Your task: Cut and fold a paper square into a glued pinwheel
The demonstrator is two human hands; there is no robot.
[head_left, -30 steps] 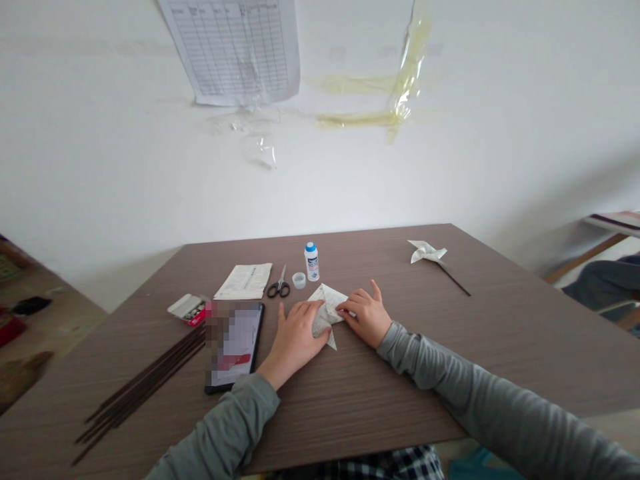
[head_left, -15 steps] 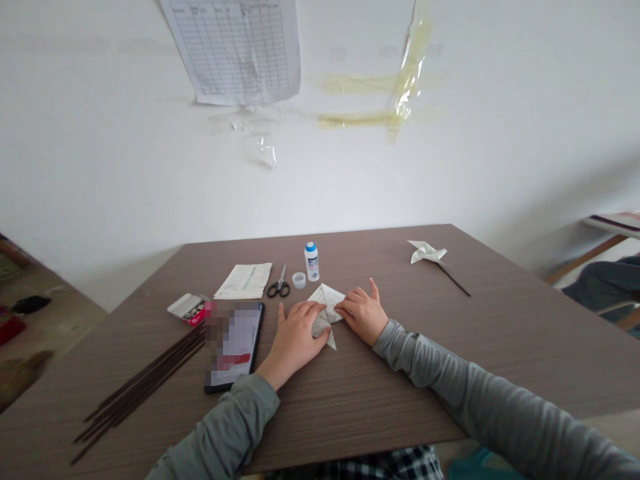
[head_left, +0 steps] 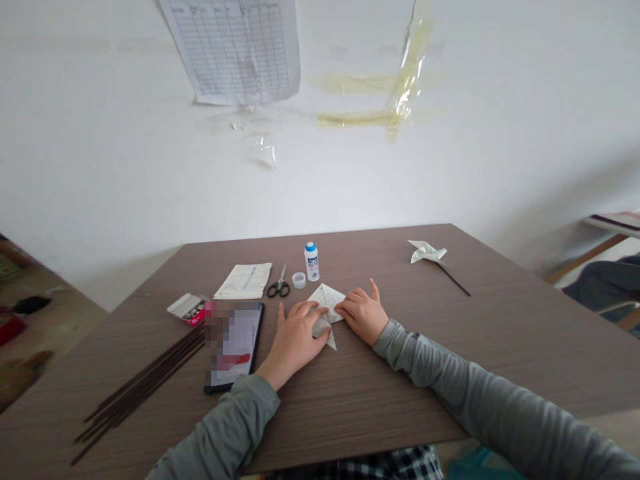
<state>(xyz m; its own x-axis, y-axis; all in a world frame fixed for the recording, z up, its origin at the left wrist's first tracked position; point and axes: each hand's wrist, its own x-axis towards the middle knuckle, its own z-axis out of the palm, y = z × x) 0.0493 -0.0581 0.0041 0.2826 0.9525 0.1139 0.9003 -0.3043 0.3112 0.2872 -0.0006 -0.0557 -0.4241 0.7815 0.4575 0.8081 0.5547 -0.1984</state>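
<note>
On the table in front of me lies a folded piece of printed paper, with pointed corners showing at its top and bottom. My left hand lies over its left side and holds it down, thumb and fingertips on the paper. At the paper's right edge, the fingertips of my right hand are pinched together, with the little finger raised. The palm and fingers of my left hand hide part of the folds. Just beyond the paper stand a white bottle with a blue cap and a small clear cap.
Scissors and folded printed sheets lie at the back left. Nearer are an open red-and-white box, a phone and several thin dark sticks. A paper pinwheel on a stick rests at the right of the table.
The fingers of my left hand have shifted very slightly on the paper. My right hand and the objects on the table look the same.
</note>
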